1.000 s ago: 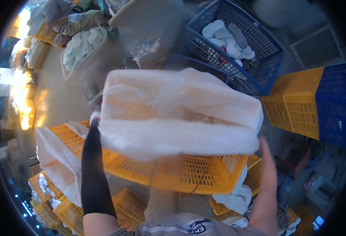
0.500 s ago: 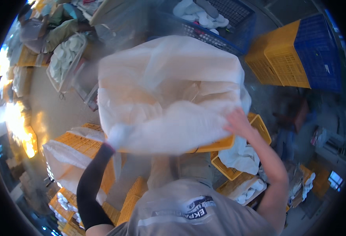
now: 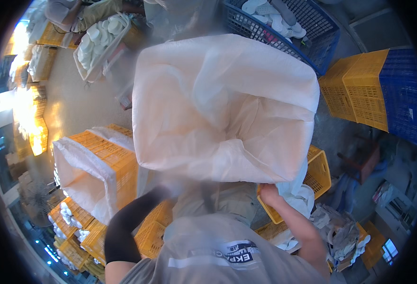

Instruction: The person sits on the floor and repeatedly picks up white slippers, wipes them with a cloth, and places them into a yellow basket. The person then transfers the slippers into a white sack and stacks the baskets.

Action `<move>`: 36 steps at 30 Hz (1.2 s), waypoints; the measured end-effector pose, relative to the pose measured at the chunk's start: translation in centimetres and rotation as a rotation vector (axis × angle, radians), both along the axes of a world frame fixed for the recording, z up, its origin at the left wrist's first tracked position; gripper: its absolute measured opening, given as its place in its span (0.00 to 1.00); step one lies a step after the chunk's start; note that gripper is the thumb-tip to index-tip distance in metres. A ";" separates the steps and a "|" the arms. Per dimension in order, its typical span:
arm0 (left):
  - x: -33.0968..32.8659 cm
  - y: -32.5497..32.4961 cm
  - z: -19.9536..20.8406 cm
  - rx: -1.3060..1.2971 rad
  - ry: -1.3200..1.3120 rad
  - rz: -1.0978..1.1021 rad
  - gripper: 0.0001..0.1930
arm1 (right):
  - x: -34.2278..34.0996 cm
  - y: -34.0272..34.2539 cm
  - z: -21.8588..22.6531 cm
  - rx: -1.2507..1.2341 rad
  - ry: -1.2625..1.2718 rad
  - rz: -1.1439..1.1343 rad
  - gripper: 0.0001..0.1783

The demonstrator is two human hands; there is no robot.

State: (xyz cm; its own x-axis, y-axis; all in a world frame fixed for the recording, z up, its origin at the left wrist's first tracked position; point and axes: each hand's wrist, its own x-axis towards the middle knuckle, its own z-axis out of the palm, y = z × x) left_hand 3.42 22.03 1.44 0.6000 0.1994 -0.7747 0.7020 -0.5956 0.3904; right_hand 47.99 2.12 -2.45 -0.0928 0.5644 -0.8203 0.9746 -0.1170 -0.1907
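A large white woven liner bag (image 3: pixel 208 168) is spread inside a crate in front of me, its edge folded outward over the rim on all sides. Its wrinkled inside is bare. My right hand (image 3: pixel 269 193) is at the near right edge of the liner, with fingers curled at the hem. My left hand (image 3: pixel 171 186), in a white glove below a black sleeve, is blurred just below the near left edge and appears apart from the bag. Its fingers cannot be made out.
A yellow crate (image 3: pixel 116 156) with a white liner lies at left. Stacked yellow crates (image 3: pixel 367 87) and blue crates (image 3: pixel 400 97) stand at right. A blue basket (image 3: pixel 329 49) holds pale shoe-sole shapes. Another person sits at upper left beside a white-lined bin (image 3: pixel 83 64).
The near flap of the liner, held across by both hands before, is now folded down over the near rim. Both hands have come down toward me, the left moving inward.
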 end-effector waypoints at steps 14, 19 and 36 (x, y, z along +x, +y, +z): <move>4.7 19.5 -34.8 0.619 0.020 0.225 0.37 | 11.7 31.0 -28.1 0.610 -0.394 -0.017 0.35; 7.0 20.1 -26.7 0.460 0.398 0.052 0.34 | 10.6 31.1 -26.3 0.220 -0.359 0.005 0.31; 2.0 4.2 0.7 0.257 -0.350 2.322 0.21 | 21.3 26.3 -3.3 0.451 0.702 -1.235 0.25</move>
